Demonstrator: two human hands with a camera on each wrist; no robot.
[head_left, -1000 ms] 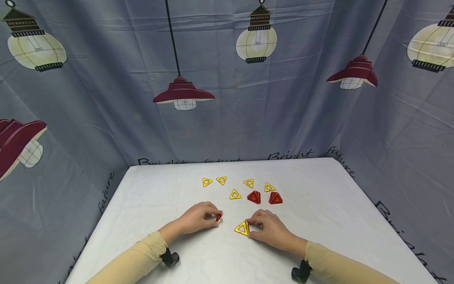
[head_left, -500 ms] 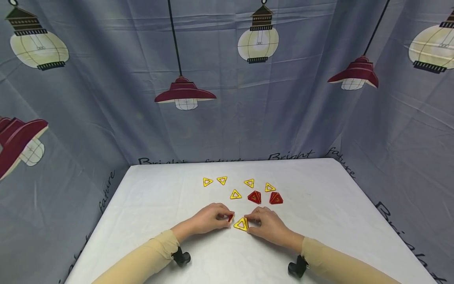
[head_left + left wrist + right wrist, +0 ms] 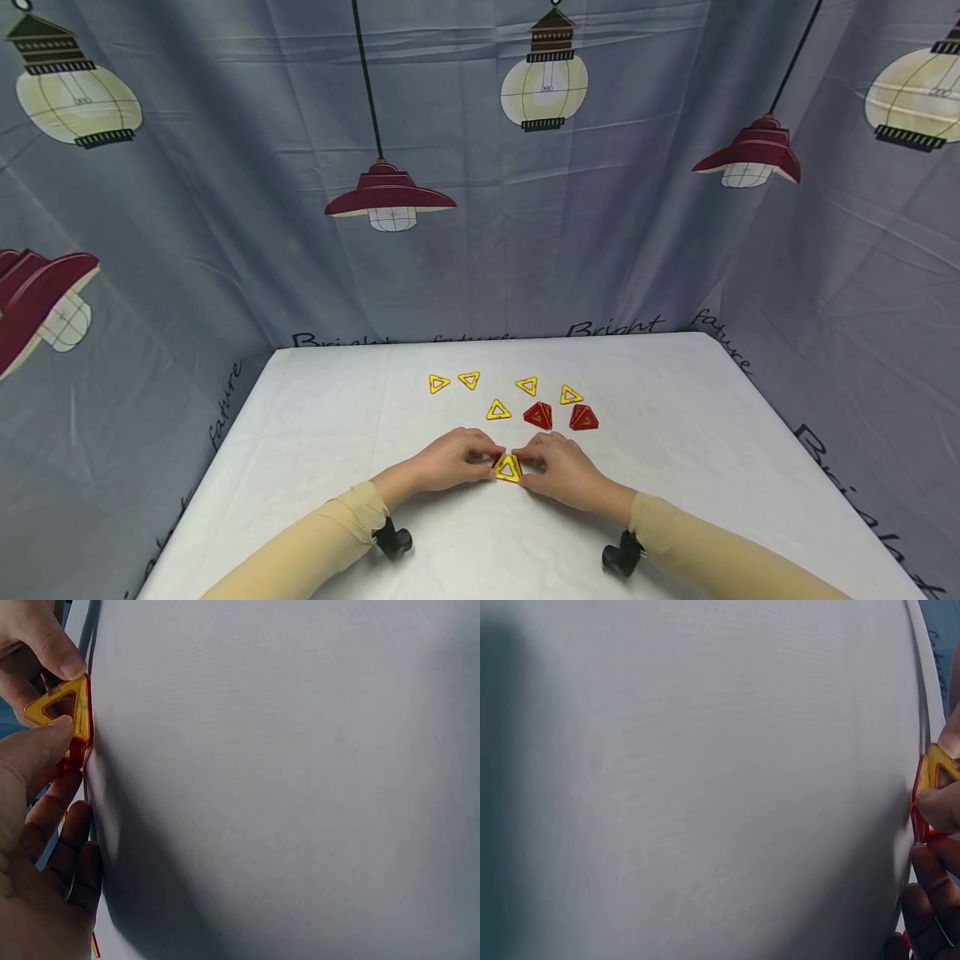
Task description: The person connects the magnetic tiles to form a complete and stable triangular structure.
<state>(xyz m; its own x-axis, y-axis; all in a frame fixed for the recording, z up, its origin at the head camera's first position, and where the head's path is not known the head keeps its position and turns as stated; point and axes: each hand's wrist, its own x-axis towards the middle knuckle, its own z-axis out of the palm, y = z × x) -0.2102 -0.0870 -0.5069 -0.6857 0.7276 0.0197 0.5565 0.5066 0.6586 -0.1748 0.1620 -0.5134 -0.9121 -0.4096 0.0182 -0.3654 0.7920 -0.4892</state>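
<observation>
At the middle front of the table, both hands meet at a small build of triangular magnetic tiles. Its yellow triangular tile has an open centre and faces the head camera. My left hand pinches a red tile against the yellow one's left side. From the right, my right hand grips the build between thumb and fingers. In the left wrist view, the left thumb lies over the yellow tile, and red shows below. The right wrist view shows a red edge beside the right thumb.
Beyond the hands, several yellow triangular tiles lie flat on the white table. Two red pyramid shapes stand side by side behind the right hand. A grey-blue curtain printed with lamps surrounds the table.
My left hand has moved right with its red tile until it meets the yellow one. The right hand has shifted slightly left and away from the person, turning the build a little.
</observation>
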